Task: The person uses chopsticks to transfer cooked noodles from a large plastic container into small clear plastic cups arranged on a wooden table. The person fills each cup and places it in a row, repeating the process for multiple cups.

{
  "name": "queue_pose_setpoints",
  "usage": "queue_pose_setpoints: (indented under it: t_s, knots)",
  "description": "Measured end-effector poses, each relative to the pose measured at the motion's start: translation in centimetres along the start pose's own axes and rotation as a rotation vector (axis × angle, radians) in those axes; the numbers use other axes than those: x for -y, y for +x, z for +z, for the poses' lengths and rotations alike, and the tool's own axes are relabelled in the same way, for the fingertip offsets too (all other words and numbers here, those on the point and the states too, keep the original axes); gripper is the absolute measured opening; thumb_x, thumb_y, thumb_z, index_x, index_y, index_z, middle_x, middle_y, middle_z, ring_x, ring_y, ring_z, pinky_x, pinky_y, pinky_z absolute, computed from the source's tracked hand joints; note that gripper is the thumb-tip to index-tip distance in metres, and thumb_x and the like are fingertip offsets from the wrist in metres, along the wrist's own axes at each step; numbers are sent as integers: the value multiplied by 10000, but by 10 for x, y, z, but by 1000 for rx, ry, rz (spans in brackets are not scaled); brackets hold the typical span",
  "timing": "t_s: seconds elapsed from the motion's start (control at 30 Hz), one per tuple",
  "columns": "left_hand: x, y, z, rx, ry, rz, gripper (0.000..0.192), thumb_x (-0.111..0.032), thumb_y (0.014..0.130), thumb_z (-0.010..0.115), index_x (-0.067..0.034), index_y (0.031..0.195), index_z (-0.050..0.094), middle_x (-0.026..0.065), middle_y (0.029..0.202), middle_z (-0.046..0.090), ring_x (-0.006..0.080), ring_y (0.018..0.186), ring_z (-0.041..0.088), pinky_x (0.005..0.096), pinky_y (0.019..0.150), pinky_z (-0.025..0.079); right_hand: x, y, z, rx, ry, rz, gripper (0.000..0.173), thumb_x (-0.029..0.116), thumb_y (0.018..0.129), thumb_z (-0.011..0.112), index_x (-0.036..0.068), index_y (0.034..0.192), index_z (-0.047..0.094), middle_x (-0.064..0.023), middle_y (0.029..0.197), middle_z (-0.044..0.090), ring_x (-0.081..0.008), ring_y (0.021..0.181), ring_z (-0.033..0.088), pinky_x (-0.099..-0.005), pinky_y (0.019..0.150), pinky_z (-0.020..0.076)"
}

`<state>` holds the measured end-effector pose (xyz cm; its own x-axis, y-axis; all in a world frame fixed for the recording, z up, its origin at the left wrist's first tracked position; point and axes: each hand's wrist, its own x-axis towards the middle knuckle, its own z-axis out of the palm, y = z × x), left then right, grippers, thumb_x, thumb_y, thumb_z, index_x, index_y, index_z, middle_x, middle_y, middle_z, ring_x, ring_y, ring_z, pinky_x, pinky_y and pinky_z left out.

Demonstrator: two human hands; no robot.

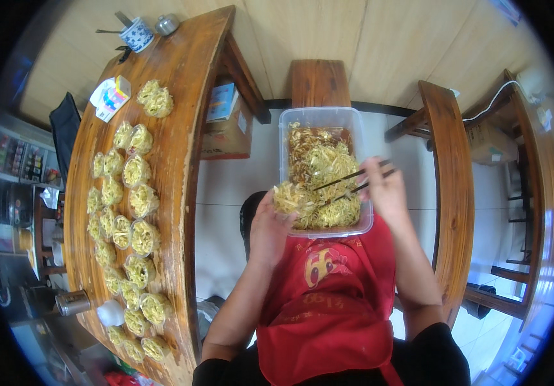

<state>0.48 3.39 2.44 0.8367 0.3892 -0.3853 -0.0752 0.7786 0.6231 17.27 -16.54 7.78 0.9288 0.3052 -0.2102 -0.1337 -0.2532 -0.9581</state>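
A clear plastic tub (284, 144) of shredded vegetables in brown liquid stands in front of me, its far part close to a wooden bench (320, 79). My left hand (271, 227) holds a small cup filled with pale shreds (289, 197) at the tub's left side. In my right hand (385, 188) is a pair of dark chopsticks (349, 181), their tips over the shreds near the cup. Many filled clear cups (144, 200) stand in uneven rows on the wooden table (175, 144) at left.
On the table are a blue-and-white pot (137, 34), a small metal pot (167, 24), a colourful box (113, 99), a metal canister (73, 303) and stacked white cups (110, 313). A cardboard box (228, 137) sits beneath. Another bench (453, 202) runs along the right.
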Motion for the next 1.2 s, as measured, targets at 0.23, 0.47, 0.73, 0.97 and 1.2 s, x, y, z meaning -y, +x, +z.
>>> queue_pose_setpoints:
  t_s: [0.23,0.47,0.73,0.97,1.2]
  knots:
    - [-7,-2,-14,25,-6,71,458,-190,1069,475,-41,1497,403,96,1418,548,229,1276,546,394,1022,471,-108,13,49,85,112,72,280,232,1049,574,-37,1014,642,-139,810,720,-161,539,665,-282,490,531]
    - [-3,-7,-18,-31,56,77,496,-229,1065,436,-65,1526,364,87,1453,517,241,1318,499,426,1118,387,-108,11,37,88,318,151,259,174,1044,563,-49,932,630,-157,759,694,-192,547,679,-304,494,570]
    - [2,0,-23,-46,-15,111,433,-119,1053,510,-23,1468,431,124,1426,548,237,1286,546,392,1102,433,-53,11,-10,-32,379,77,252,182,1047,563,-43,952,624,-140,756,669,-190,529,660,-300,453,551]
    - [18,7,-11,2,49,88,417,-25,1036,506,-18,1448,448,125,1389,553,227,1272,552,390,1085,474,29,-8,-34,-43,359,-87,278,216,1054,563,-24,925,619,-133,740,669,-173,502,643,-274,453,528]
    - [36,7,0,-26,62,15,373,-43,1049,457,-22,1421,453,114,1410,555,248,1311,547,450,1159,411,61,-40,0,129,31,-257,240,148,1047,573,-63,973,659,-122,813,703,-122,574,652,-235,520,521]
